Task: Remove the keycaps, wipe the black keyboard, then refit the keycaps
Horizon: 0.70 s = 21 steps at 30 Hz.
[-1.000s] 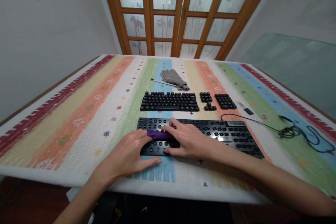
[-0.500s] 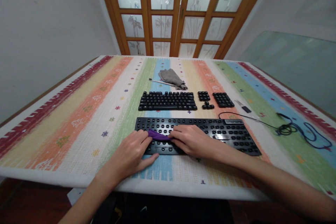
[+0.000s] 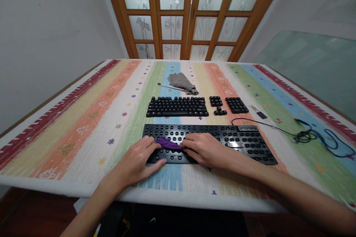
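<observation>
A black keyboard base point(image 3: 222, 135) with its keycaps off and its switches bare lies near the front of the table. Across its left half stretches a strip of purple cloth point(image 3: 170, 143). My left hand point(image 3: 140, 159) has its fingertips on the strip's left end, pressed to the switches, with the thumb apart at the base's front edge. At the cloth's other end, my right hand point(image 3: 204, 149) pinches it with curled fingers. Its wrist and forearm pass over the base's right part. The fingertips under the right hand are hidden.
Beyond the base sit black keycaps point(image 3: 176, 106), a number-pad group point(image 3: 236, 105) and smaller groups. A grey cloth point(image 3: 182, 82) and a thin white stick point(image 3: 170, 86) lie farther back. On the right are a keycap puller point(image 3: 261, 115) and a coiled cable point(image 3: 304, 135).
My left hand has shifted slightly left and its thumb has moved a little toward the keyboard. The right hand and the purple cloth's right end moved slightly right.
</observation>
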Each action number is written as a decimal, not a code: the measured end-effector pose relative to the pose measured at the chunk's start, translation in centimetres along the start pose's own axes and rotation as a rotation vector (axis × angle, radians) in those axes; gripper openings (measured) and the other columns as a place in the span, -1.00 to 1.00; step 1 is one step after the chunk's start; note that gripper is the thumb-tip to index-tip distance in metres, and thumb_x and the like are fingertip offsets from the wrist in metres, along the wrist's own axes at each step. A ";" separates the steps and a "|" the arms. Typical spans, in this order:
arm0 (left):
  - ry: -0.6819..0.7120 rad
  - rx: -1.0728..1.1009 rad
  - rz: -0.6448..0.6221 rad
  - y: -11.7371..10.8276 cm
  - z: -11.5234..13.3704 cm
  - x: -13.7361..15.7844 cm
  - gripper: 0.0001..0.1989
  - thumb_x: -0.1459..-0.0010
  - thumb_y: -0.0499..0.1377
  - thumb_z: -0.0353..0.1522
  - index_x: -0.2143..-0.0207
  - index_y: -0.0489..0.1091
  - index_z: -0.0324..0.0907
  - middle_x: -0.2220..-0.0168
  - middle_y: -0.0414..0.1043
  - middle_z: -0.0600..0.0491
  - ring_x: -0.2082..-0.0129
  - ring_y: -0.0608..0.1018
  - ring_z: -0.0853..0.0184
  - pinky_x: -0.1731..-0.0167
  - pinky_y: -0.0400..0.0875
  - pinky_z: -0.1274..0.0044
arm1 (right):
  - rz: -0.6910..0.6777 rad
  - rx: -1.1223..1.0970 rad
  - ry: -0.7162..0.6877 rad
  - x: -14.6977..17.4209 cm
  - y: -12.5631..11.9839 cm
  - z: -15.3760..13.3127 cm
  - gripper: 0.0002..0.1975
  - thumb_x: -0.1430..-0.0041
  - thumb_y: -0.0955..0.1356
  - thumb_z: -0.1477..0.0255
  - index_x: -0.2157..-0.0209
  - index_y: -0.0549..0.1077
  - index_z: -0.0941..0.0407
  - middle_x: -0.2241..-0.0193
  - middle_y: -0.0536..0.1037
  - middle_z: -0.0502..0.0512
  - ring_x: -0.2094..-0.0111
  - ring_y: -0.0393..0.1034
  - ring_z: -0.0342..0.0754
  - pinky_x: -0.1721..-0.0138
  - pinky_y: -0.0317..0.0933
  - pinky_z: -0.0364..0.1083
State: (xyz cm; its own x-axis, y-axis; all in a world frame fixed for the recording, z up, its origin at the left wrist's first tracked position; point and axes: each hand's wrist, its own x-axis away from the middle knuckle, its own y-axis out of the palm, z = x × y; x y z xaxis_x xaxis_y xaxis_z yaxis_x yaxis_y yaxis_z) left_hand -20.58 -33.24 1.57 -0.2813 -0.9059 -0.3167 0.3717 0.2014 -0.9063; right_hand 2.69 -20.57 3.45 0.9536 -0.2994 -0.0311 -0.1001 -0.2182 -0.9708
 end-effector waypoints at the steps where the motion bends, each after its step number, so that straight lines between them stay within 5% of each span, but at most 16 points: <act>1: 0.004 0.004 0.008 0.1 -0.1 0.0 -0.77 -0.25 0.16 -0.25 0.16 0.40 -0.24 0.27 0.40 -0.05 0.23 0.48 0.18 0.21 0.48 0.31 | -0.004 0.004 0.005 0.1 -0.1 0.0 -0.85 -0.29 0.29 0.52 0.20 0.51 0.16 0.37 0.50 0.08 0.40 0.31 -0.11 0.41 0.01 -0.12; 21: 0.055 0.008 -0.038 0.9 1.2 -1.8 -0.72 -0.26 0.16 -0.22 0.12 0.42 -0.25 0.23 0.38 -0.08 0.21 0.45 0.18 0.20 0.45 0.33 | 0.027 -0.024 0.095 3.1 -0.2 1.1 -0.84 -0.27 0.28 0.53 0.22 0.50 0.17 0.32 0.52 0.12 0.39 0.34 -0.10 0.37 0.08 -0.12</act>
State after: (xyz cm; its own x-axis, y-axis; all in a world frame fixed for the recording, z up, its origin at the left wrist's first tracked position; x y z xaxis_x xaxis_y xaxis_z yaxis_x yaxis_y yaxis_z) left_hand -18.68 -31.91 1.64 -0.3436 -0.8910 -0.2968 0.3670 0.1635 -0.9157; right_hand 6.00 -20.44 3.29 0.9194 -0.3919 -0.0333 -0.1333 -0.2306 -0.9639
